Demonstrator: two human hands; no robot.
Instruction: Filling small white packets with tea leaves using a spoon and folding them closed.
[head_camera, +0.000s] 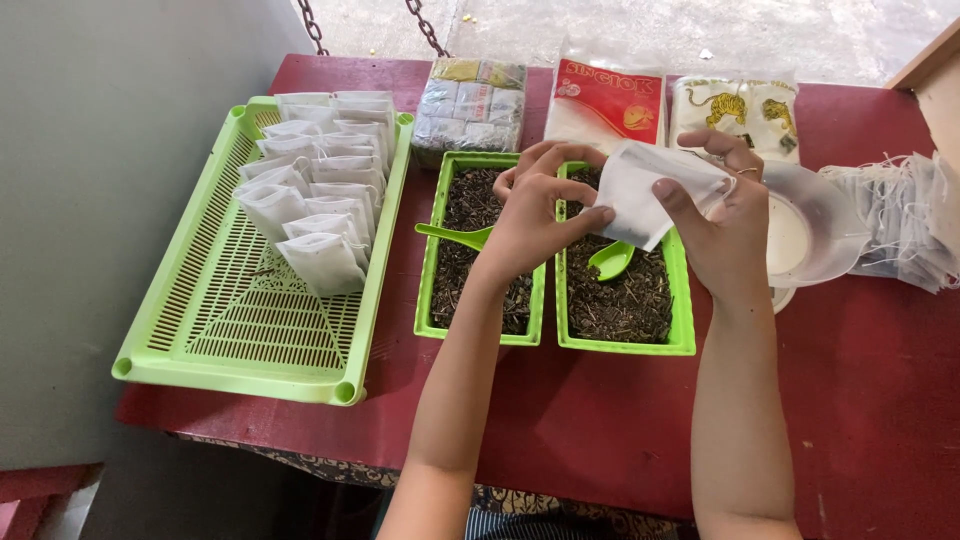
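**Both hands grip a white sachet above trays of dried leaf**

At the centre of the frame, a person's left hand and right hand pinch a small white filter bag between them, fingers closed on its edges; the bag hangs tilted over the right green tray. That tray and the left green tray beside it, just left of centre, hold dark dried leaves, and a green scoop rests in the right one while a green spoon lies across the left. At the left of the frame, a large slotted green basket carries rows of filled white bags. A clear plastic bowl sits behind the right hand, with a heap of empty bags at the right edge. Three packets line the upper middle of the red table.
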